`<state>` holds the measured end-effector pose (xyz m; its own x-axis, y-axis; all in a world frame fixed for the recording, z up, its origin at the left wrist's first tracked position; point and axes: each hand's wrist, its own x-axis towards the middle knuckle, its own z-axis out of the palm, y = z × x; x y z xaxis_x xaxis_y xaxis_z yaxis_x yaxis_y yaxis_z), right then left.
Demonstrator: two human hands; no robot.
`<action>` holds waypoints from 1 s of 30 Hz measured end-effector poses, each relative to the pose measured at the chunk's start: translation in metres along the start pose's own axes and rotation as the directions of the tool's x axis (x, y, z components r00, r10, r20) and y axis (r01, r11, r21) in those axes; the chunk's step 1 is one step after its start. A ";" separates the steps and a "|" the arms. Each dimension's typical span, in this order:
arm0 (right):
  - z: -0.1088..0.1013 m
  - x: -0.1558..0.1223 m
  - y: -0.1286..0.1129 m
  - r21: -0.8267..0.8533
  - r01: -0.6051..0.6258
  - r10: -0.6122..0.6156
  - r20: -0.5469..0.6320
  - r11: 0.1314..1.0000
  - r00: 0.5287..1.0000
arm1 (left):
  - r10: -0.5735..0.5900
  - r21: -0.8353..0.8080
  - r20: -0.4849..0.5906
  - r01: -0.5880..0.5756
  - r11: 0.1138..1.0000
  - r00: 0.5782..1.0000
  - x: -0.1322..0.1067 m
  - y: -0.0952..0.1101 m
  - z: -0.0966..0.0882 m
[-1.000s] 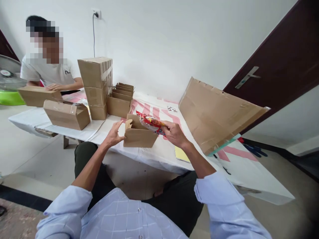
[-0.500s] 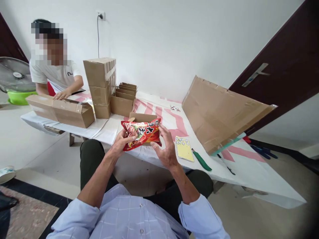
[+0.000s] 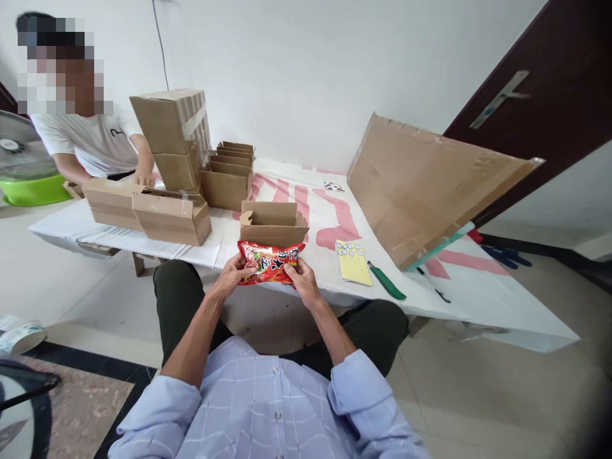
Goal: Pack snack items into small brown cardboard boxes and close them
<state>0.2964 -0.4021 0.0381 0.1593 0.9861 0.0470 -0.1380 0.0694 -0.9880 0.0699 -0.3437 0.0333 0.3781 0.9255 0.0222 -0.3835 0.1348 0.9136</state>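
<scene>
Both hands hold a shiny red food packet (image 3: 270,262) with printed pictures and large characters on its front. My left hand (image 3: 233,275) is closed on the packet's left end, thumb across the front. At the right end, my right hand (image 3: 305,280) grips it the same way. Just beyond the packet, an open cardboard box (image 3: 275,233) stands at the table's near edge; its lower front is partly hidden by the packet.
A covered table (image 3: 329,220) carries a row of open boxes (image 3: 228,188), stacked taped boxes (image 3: 167,127), a yellow card (image 3: 354,268), a green-handled knife (image 3: 387,282) and a leaning cardboard sheet (image 3: 430,185). At left, a co-worker (image 3: 95,143) handles long boxes (image 3: 167,217).
The packet has come down and nearer to me, uncovering the open box behind it. My right hand has closed on its end. The co-worker's long boxes have shifted right in view.
</scene>
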 end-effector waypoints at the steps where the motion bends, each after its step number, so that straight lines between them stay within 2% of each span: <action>1: -0.002 0.004 0.008 0.005 0.004 -0.004 -0.007 1.000 1.000 | 0.003 0.004 -0.008 -0.003 1.000 1.000 0.003 -0.007 -0.004; 6: -0.012 0.033 0.035 0.006 0.025 -0.025 -0.034 1.000 0.999 | 0.018 0.047 -0.068 -0.015 0.999 0.998 0.028 -0.028 -0.015; 13: -0.020 0.073 0.048 -0.035 0.014 -0.015 -0.037 0.999 0.999 | 0.058 0.081 -0.057 -0.053 0.995 0.997 0.066 -0.038 -0.022; 17: -0.023 0.076 0.051 -0.034 0.015 -0.016 -0.027 0.999 1.000 | 0.047 0.065 -0.069 -0.043 0.997 0.997 0.072 -0.042 -0.023; 21: -0.027 0.064 0.052 -0.018 0.014 -0.014 -0.015 1.000 1.000 | 0.027 0.067 -0.062 -0.023 0.997 0.998 0.065 -0.042 -0.023; 26: -0.024 0.046 0.042 0.009 0.066 -0.066 0.014 0.998 0.998 | 0.061 0.083 -0.013 -0.060 0.995 0.998 0.050 -0.026 -0.021; 30: -0.012 0.048 0.009 0.063 0.188 -0.192 0.057 0.980 0.980 | 0.182 0.092 0.035 -0.185 0.978 0.983 0.050 0.011 -0.010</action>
<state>0.3149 -0.3560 0.0301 0.1268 0.9615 0.2439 -0.1672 0.2631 -0.9502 0.0758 -0.2920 0.0405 0.3307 0.9218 0.2024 -0.3678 -0.0716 0.9272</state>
